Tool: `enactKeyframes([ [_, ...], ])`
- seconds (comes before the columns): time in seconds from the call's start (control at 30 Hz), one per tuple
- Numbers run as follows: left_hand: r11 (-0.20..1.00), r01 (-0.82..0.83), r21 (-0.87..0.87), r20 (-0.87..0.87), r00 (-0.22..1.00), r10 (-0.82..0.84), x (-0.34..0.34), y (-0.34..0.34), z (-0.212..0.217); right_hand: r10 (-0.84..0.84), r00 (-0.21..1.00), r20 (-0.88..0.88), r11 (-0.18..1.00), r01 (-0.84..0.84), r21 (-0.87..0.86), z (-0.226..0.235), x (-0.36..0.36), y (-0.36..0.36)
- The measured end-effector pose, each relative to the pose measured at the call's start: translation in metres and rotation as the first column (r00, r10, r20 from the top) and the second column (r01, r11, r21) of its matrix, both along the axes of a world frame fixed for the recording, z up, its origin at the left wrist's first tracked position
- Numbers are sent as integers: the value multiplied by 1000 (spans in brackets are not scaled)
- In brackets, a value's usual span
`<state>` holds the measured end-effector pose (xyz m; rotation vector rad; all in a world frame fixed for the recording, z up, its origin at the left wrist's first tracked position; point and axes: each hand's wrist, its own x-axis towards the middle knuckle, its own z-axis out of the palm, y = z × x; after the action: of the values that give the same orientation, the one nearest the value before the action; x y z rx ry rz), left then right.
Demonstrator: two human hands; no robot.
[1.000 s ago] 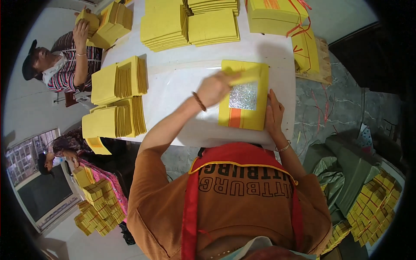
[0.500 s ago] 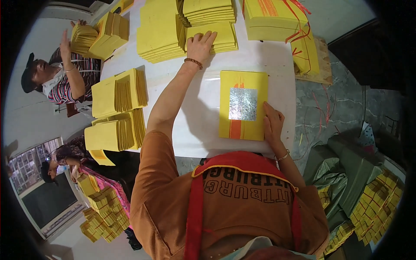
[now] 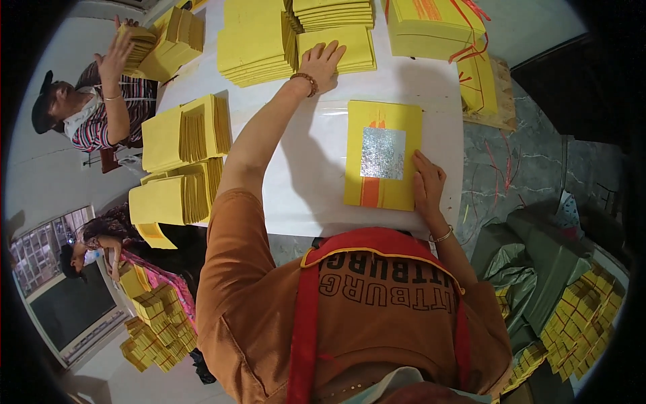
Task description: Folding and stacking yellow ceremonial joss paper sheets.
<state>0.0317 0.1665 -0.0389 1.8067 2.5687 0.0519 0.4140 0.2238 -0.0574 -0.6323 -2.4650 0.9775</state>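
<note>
My left hand (image 3: pixel 323 66), with a beaded bracelet at its wrist, lies spread on the near edge of a stack of folded yellow paper (image 3: pixel 356 46) at the table's far side. In front of me rests a yellow paper pad (image 3: pixel 354 151) with an orange stripe and a square of silver foil (image 3: pixel 383 153) on its face. Along the pad's right edge, my right hand (image 3: pixel 429 183) leans with its fingers extended, seemingly touching the side without gripping it.
Taller yellow paper stacks (image 3: pixel 252 47) stand beside my left hand. More folded bundles (image 3: pixel 161 145) line the table's left edge. A block tied with red string (image 3: pixel 437 34) sits at the far right. Two people work at left; wrapped green sacks (image 3: pixel 538 269) lie right.
My left hand has slid slightly down toward the near edge of the stack, its fingers spreading more. My right hand has loosened along the pad's edge. The view has shifted a little.
</note>
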Motion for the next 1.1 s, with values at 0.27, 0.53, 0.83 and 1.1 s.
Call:
enactKeyframes([
  [0.27,994,57,93,-63,997,-51,25,-12,40,8,997,-77,995,0,102,0,3,-2],
  [0.53,897,331,293,261,875,-408,185,-100,24,221,975,12,953,-219,212,3,0,-7],
  [0.83,924,357,136,220,898,-380,222,-138,25,151,988,-41,981,-155,-118,-5,-1,1],
  [1.1,899,184,397,583,706,-402,202,-136,19,32,977,-209,795,-151,-587,-7,-7,11],
])
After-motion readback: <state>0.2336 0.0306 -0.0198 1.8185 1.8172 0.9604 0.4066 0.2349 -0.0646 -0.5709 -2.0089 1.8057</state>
